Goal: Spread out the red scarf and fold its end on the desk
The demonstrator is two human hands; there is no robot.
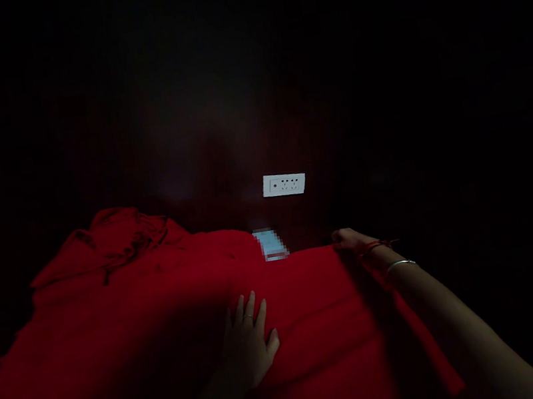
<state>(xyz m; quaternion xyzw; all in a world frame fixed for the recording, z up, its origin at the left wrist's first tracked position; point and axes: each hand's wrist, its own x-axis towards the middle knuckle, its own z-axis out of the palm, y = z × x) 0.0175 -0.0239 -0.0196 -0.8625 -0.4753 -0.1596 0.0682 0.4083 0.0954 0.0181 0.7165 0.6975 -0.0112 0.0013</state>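
Observation:
A large red garment [308,334] lies spread out in front of me, its left end bunched into folds that look like a hood or collar. My left hand [251,340] rests palm down on its middle, fingers apart, with a ring on one finger. At the far right corner my right hand [348,239] is closed on the garment's edge; the fingertips are partly hidden in shadow. A bracelet [401,264] and a red cord circle that wrist. Dark shadows fall across the cloth near both arms.
A blurred, glowing pale-blue rectangle [271,244], possibly a phone screen, sits just beyond the garment's far edge. Above it, a white socket plate [284,184] is fixed to a dark, reddish upright surface [218,146]. The surroundings are almost black.

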